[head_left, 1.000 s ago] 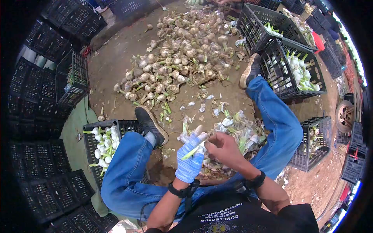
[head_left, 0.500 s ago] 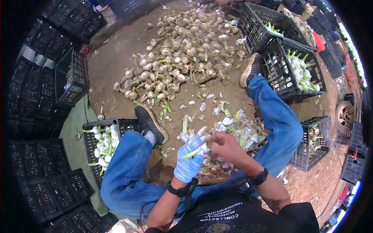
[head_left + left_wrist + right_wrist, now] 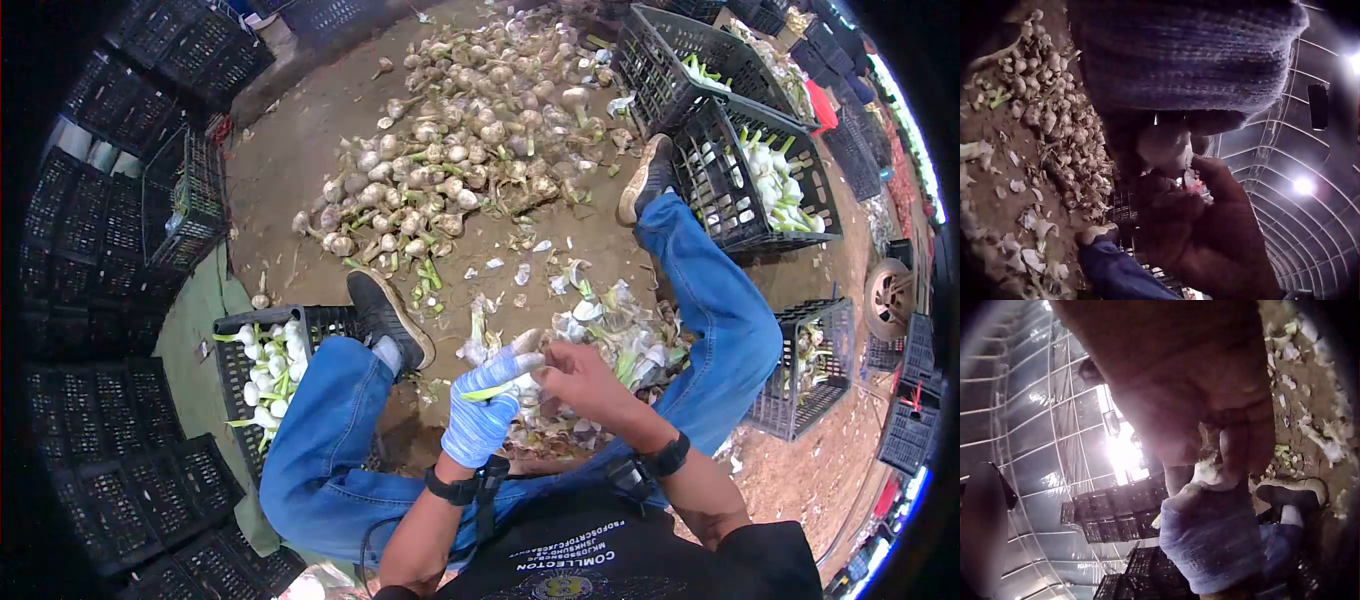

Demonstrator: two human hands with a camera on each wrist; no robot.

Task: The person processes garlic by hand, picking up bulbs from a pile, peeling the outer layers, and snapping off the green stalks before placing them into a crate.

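My left hand [image 3: 478,402], in a blue and white knit glove with bare fingertips, grips a garlic bulb [image 3: 1166,149] whose green stem [image 3: 486,394] sticks out toward the wrist. Bare, my right hand [image 3: 592,388] meets it from the right, thumb and fingers pinching at the bulb. In the right wrist view, whitish garlic skin [image 3: 1207,472] shows between the two hands. Most of the bulb is hidden by fingers. Peeled skins and leaf scraps [image 3: 630,340] lie on the ground beyond and below the hands.
A large heap of unpeeled garlic [image 3: 450,150] covers the ground ahead. Cleaned white bulbs fill a black crate [image 3: 232,385] by the left knee and another crate [image 3: 705,190] beyond the right foot. A further crate [image 3: 800,385] stands right of the right knee. Stacked crates [image 3: 95,420] line the left.
Both hands stay together on the garlic bulb. The left hand has shifted slightly left and turned a little, and the right fingers have curled in closer at the bulb.
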